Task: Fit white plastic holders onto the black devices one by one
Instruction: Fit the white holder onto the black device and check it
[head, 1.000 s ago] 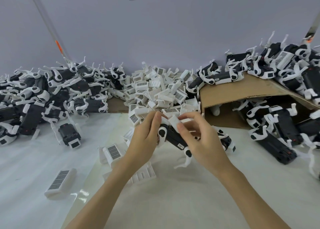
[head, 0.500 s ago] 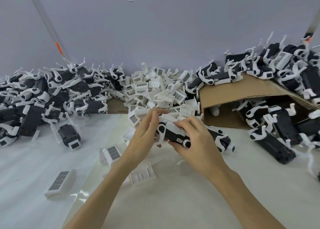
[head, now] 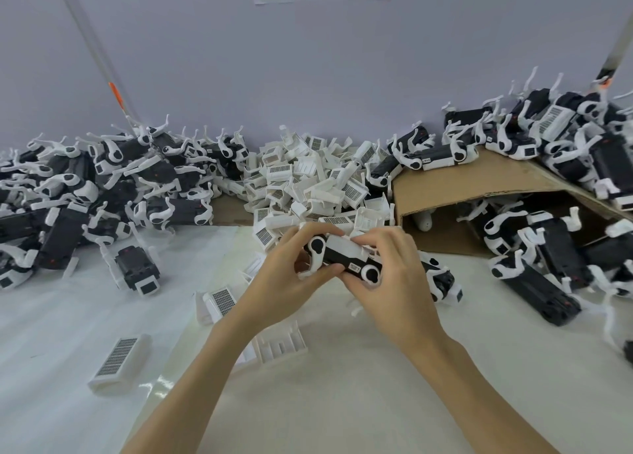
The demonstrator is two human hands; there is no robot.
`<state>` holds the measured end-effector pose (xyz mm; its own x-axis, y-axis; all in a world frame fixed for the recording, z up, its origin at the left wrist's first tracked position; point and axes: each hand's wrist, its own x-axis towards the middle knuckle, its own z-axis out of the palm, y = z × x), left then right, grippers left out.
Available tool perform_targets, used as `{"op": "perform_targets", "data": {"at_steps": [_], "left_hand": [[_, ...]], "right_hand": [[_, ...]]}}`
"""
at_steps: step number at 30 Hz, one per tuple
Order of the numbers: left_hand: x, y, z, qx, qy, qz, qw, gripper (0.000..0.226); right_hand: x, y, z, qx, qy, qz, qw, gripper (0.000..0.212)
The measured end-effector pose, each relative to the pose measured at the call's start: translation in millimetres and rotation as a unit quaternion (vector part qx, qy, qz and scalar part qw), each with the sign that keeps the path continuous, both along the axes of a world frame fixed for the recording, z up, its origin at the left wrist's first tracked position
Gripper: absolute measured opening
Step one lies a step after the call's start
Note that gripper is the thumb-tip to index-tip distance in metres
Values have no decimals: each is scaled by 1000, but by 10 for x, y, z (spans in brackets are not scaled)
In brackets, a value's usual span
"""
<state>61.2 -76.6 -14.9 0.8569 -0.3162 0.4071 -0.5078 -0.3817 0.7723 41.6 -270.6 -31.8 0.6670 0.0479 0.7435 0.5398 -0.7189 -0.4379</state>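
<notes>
Nearest on the bench [head: 342, 402]: one loose white holder [head: 118, 362] lying flat at front left, another ribbed one [head: 279, 344] just under the left wrist, both probably spares within reach. Above them, both hands work over the bench. Left hand [head: 284, 282] has its grip clamped on the left end of the black device [head: 342, 260], thumb underneath, likely to brace it. Right hand [head: 394, 278] has its grip curled round the right end, fingertips [head: 359, 242] pressing the white holder [head: 346, 246] down on top, likely so it snaps on; whether it is fully seated is unclear. Device held off the bench so both ends are reachable. Behind: heap of unfitted holders [head: 315, 179] centre, kept close for the next pick. Device piles left [head: 102, 186] and right [head: 548, 248], cardboard [head: 462, 182] beyond. Wall farthest.
</notes>
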Motion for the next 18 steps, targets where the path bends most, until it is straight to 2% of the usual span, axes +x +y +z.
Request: {"op": "perform_targets", "data": {"at_steps": [4,10,12,13,14,15,16,17,18], "left_hand": [[-21,-10,20,-6,-40,13,999,36],[-33,-6,24,-14,-53,0,999,33],[-41,-16,37,-28,-50,-3,998,34],[-48,-22,51,-37,-47,-6,998,34],[-55,-23,66,-40,-49,-9,998,34],[-63,-12,80,-36,-59,-14,998,35],[-68,4,92,-28,-70,-24,997,36],[-73,22,107,-24,-79,-39,996,36],[-75,38,120,-21,-85,-55,995,35]], "right_hand": [[-7,-4,16,-11,-53,-21,998,44],[5,-20,53,-49,-94,-40,994,48],[9,-34,65,-9,-53,10,998,45],[18,-64,72,60,28,79,995,44],[17,-88,96,161,150,173,960,41],[8,-100,137,270,264,261,889,39],[4,-118,167,354,336,315,814,36],[8,-148,176,384,368,342,774,33],[17,-175,179,385,385,348,763,35]]}}
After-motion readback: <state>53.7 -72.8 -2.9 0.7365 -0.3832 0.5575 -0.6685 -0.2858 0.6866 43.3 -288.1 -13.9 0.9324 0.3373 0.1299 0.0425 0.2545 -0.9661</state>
